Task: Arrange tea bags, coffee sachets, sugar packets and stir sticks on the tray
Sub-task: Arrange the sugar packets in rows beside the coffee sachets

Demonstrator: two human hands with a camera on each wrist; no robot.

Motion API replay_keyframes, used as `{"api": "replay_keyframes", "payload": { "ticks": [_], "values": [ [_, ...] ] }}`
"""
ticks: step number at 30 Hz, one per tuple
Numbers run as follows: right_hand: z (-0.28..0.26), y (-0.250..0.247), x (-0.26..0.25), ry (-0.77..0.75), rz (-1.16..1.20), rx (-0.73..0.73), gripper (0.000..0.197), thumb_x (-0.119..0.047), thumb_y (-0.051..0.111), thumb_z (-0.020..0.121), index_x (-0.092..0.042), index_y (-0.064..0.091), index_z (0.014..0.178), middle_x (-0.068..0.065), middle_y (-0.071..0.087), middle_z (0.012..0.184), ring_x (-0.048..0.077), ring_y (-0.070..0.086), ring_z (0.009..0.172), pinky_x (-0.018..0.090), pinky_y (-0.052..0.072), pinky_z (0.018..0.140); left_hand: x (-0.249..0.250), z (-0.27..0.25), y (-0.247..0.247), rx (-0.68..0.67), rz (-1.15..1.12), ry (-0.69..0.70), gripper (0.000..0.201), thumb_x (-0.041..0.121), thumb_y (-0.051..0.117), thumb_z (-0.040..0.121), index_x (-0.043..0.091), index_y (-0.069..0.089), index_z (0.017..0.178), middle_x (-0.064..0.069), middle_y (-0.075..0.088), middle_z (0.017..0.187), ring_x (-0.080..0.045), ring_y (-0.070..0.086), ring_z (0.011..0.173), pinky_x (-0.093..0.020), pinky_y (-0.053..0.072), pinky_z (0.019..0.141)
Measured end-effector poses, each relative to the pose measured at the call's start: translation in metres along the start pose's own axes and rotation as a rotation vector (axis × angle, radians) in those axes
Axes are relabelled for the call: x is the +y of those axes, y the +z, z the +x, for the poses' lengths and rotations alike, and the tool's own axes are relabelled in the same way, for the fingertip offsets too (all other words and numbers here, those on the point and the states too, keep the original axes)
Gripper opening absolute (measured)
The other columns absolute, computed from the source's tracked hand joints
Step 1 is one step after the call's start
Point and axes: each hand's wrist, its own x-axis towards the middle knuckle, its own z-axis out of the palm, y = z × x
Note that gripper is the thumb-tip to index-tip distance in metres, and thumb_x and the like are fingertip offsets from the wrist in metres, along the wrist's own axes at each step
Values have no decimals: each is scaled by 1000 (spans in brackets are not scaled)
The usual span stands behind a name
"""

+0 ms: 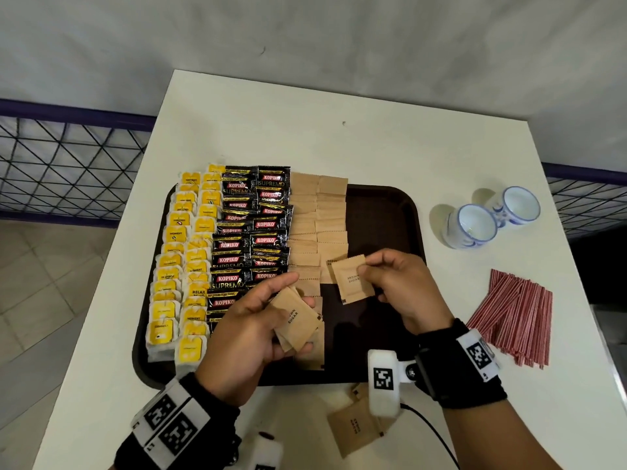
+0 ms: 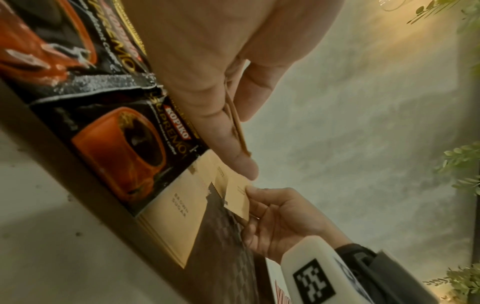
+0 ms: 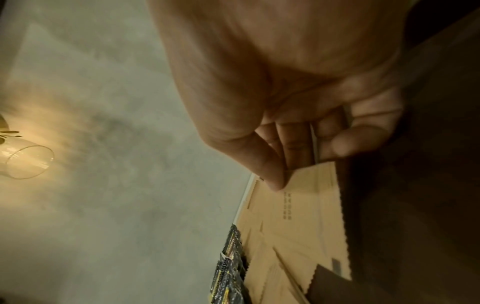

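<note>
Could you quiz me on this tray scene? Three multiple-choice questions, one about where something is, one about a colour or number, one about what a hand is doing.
1. Where do the red stir sticks lie?
A. on the tray
B. on the table right of the tray
C. inside a cup

2. How many cups stand on the table?
A. one
B. two
C. four

3. What is the right hand doing?
A. pinching a brown sugar packet
B. lying flat on the table
C. gripping a cup

Answers: B, the sticks sit in a pile off the dark tray; B, two blue-and-white cups stand side by side; A, fingers and thumb hold one packet above the tray.
</note>
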Motion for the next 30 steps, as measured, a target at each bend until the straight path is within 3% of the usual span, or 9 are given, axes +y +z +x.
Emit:
{"api": "replay_keyframes", "payload": {
  "ticks": [2, 5, 8, 11, 16, 22, 30],
  "values": [
    [3, 3, 0, 43, 21, -16, 14, -10, 72, 87, -20, 70, 77, 5, 75, 84, 13, 65, 73, 25, 50, 55, -1, -1, 1, 3, 7, 5, 50, -12, 41, 99, 21, 64, 128, -17, 73, 113, -37, 71, 104, -54, 61, 77],
    [5, 8, -3, 104, 98, -43, 13, -5, 72, 87, -14, 69, 78, 5, 75, 79, 19, 68, 72, 26, 52, 53, -3, -2, 0, 34, 30, 31, 47, -9, 50, 98, 26, 67, 125, -22, 68, 119, -40, 69, 106, -48, 62, 71],
    [5, 11, -6, 42, 28, -35, 13, -2, 73, 85, -11, 69, 77, 2, 73, 70, 10, 64, 55, 17, 45, 45, -4, -2, -1, 50, 34, 44, 46, -8, 54, 97, 27, 66, 124, -24, 67, 117, -39, 72, 99, -43, 61, 66],
    [9, 15, -6, -4, -52, 0, 12, -4, 76, 84, -11, 68, 76, 2, 71, 69, 7, 57, 44, 15, 42, 45, -4, -3, -1, 62, 44, 53, 43, -6, 57, 96, 26, 65, 123, -14, 74, 106, -32, 75, 91, -41, 61, 63],
    [15, 19, -1, -24, -148, 26, 12, -12, 80, 81, -13, 68, 80, 7, 74, 73, 9, 59, 45, 24, 50, 54, -4, -4, 0, 84, 84, 67, 38, -5, 60, 94, 22, 66, 120, -12, 73, 104, -28, 76, 84, -41, 62, 61],
    [20, 23, 2, -57, -191, 52, 15, -16, 81, 79, -16, 67, 76, 1, 70, 64, 8, 59, 44, 23, 44, 49, -4, -4, 2, 100, 107, 80, 34, -4, 63, 92, 21, 68, 115, -9, 72, 104, -26, 76, 81, -38, 61, 57],
    [20, 22, 0, -76, -246, 82, 17, -29, 83, 77, -24, 67, 78, -5, 69, 71, 12, 66, 63, 29, 52, 62, -6, -3, 4, 111, 128, 88, 30, -1, 68, 89, 21, 71, 110, -7, 75, 100, -27, 75, 84, -38, 60, 58]
  ]
}}
